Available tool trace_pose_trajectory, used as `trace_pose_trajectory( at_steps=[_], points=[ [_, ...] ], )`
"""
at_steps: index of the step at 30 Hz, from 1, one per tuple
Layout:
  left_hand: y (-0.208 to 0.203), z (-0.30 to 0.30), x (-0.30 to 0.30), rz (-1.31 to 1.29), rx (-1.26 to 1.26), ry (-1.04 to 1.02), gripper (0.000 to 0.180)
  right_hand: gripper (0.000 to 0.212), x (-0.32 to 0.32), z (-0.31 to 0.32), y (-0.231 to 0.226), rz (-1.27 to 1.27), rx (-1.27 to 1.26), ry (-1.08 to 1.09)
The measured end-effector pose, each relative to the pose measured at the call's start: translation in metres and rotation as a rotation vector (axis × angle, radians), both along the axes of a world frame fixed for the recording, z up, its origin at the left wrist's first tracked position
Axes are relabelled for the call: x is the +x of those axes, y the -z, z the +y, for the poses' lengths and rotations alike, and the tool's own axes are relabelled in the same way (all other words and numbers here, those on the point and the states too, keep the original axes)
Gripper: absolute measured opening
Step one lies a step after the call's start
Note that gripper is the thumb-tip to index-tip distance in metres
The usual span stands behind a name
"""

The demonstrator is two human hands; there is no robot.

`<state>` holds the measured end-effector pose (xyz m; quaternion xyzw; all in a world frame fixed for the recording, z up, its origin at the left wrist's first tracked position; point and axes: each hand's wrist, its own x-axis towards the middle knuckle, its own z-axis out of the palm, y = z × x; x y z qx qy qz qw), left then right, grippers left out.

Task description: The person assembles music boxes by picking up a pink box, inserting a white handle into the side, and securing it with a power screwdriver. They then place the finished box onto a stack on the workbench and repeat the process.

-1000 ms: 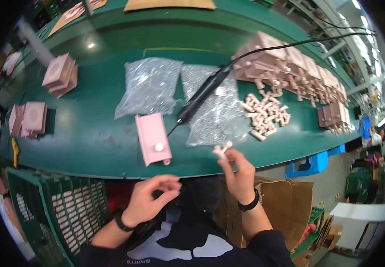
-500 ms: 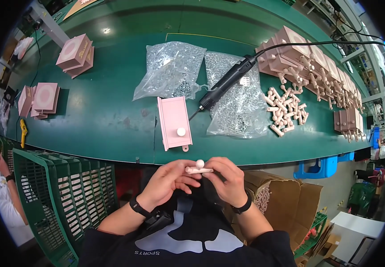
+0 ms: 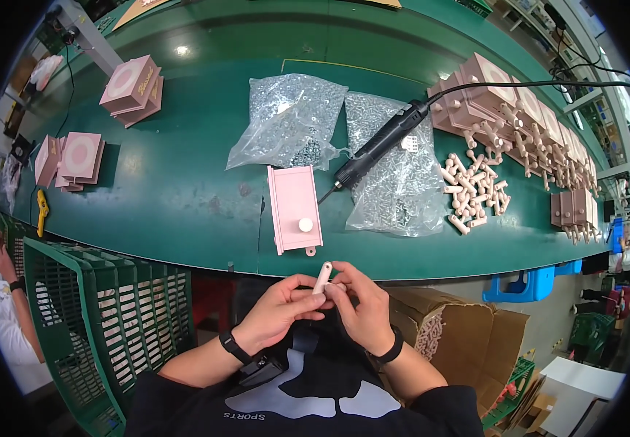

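Note:
In front of my chest, both hands hold one small pale-pink crank handle [image 3: 322, 278], a short bar with a hole near its upper end. My left hand [image 3: 280, 310] pinches its lower part. My right hand [image 3: 363, 303] has thumb and fingers closed on its right side. The handle is tilted nearly upright, and its lower end is hidden by fingertips. Just beyond the hands, a pink box [image 3: 294, 200] lies on the green table, with a round pale knob [image 3: 305, 225] on its near part.
A black electric screwdriver [image 3: 380, 144] lies across a bag of screws [image 3: 395, 189], beside another bag of metal hardware [image 3: 286, 116]. Right of them are a pile of pink handles [image 3: 471, 186] and stacked pink boxes [image 3: 490, 109]. A green crate [image 3: 140, 269] and cardboard box [image 3: 468, 335] flank me.
The handle has turned from lying flat to nearly upright, and its ball knob has gone from sight. Both hands have shifted their grip around it. The view has moved slightly.

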<state>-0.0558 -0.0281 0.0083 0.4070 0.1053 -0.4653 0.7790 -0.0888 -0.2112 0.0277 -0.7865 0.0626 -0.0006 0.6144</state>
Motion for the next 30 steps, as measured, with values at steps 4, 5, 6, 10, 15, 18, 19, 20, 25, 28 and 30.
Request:
trace_pose_trajectory(
  at_steps=[4,5,6,10,15,18,19,20,25,28,30],
  points=[
    [-0.004,0.0,0.006,-0.236,0.168,-0.042,0.032,0.019,0.01,-0.004,0.003,-0.048,-0.101,-0.062],
    [-0.006,-0.001,0.009,-0.237,0.169,-0.045,0.032,0.017,0.013,-0.005,0.003,-0.051,-0.085,-0.08],
    [-0.008,-0.003,0.014,-0.247,0.154,-0.119,0.032,0.017,0.016,-0.005,0.002,-0.053,-0.084,-0.083],
    [-0.01,-0.007,0.02,-0.294,0.14,-0.261,0.033,0.012,0.025,-0.005,-0.006,-0.101,-0.164,-0.116],
    [-0.007,-0.007,0.021,-0.329,0.166,-0.241,0.034,0.012,0.03,-0.01,-0.006,-0.11,-0.171,-0.163],
    [-0.007,-0.005,0.022,-0.317,0.161,-0.243,0.034,0.012,0.034,-0.012,-0.005,-0.185,-0.187,-0.207],
    [-0.007,-0.004,0.021,-0.312,0.161,-0.248,0.034,0.012,0.036,-0.011,-0.006,-0.183,-0.184,-0.213],
    [-0.007,-0.005,0.021,-0.307,0.165,-0.253,0.034,0.012,0.036,-0.012,-0.008,-0.181,-0.177,-0.22],
    [-0.012,-0.008,0.021,-0.318,0.195,-0.313,0.024,0.011,0.038,-0.011,-0.006,-0.175,-0.155,-0.202],
    [-0.022,0.006,0.02,-0.645,0.609,-0.041,0.019,0.01,0.042,-0.007,-0.008,-0.16,-0.166,-0.175],
    [-0.039,0.014,0.02,-0.774,0.704,-0.063,0.018,0.009,0.044,-0.007,-0.008,-0.153,-0.17,-0.162]
  ],
)
